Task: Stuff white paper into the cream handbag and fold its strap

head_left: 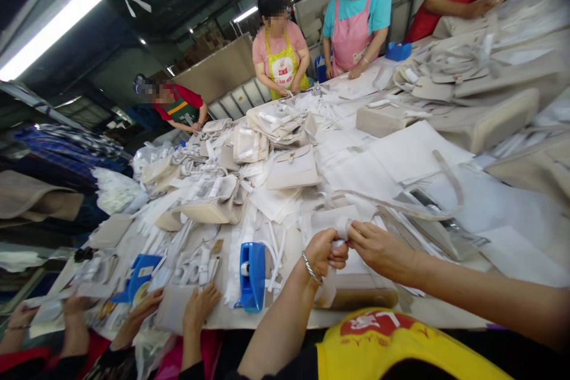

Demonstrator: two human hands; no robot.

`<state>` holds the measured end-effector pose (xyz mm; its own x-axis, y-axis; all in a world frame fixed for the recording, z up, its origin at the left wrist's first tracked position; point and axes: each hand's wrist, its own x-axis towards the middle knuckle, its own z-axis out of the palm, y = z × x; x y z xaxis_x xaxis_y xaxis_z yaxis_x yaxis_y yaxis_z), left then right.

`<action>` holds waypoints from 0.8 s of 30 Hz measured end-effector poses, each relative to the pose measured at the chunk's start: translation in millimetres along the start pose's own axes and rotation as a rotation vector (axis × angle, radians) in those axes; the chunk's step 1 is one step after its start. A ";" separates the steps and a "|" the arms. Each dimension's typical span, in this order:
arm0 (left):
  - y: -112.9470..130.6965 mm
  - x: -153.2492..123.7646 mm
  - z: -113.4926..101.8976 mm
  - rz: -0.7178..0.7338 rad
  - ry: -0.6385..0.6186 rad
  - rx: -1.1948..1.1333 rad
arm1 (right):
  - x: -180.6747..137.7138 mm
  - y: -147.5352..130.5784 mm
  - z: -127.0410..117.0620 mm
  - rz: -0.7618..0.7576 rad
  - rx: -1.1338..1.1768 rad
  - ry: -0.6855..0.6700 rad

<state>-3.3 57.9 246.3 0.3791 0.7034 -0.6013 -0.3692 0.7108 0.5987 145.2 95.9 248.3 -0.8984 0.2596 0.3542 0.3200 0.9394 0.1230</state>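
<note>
Both of my hands meet above a beige handbag [363, 297] at the table's near edge. My left hand [328, 254], with a silver bracelet at the wrist, is closed around a thin white wrapping strip [344, 227]. My right hand [373, 244] pinches the same strip just to the right, fingertips close to the left hand's. Translucent white wrapping hangs below the left hand, over the bag. Whether a handle lies inside the wrapping I cannot tell. A beige strap [396, 205] arcs across the table beyond my hands.
A blue tape dispenser [252, 278] stands left of my hands, with another blue dispenser [139, 278] farther left. Co-workers' hands [198, 307] work along the near left edge. Beige bags [294, 167] and white sheets [418, 151] cover the table; several people stand across it.
</note>
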 end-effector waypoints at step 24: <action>14.0 -17.8 14.6 0.544 0.409 1.752 | 12.2 9.7 -10.0 1.090 1.806 0.040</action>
<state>-2.8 55.2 273.0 0.2372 0.9664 -0.0987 0.9086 -0.1847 0.3747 140.5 106.0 263.1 -0.5820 0.7403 -0.3366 -0.0135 -0.4227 -0.9062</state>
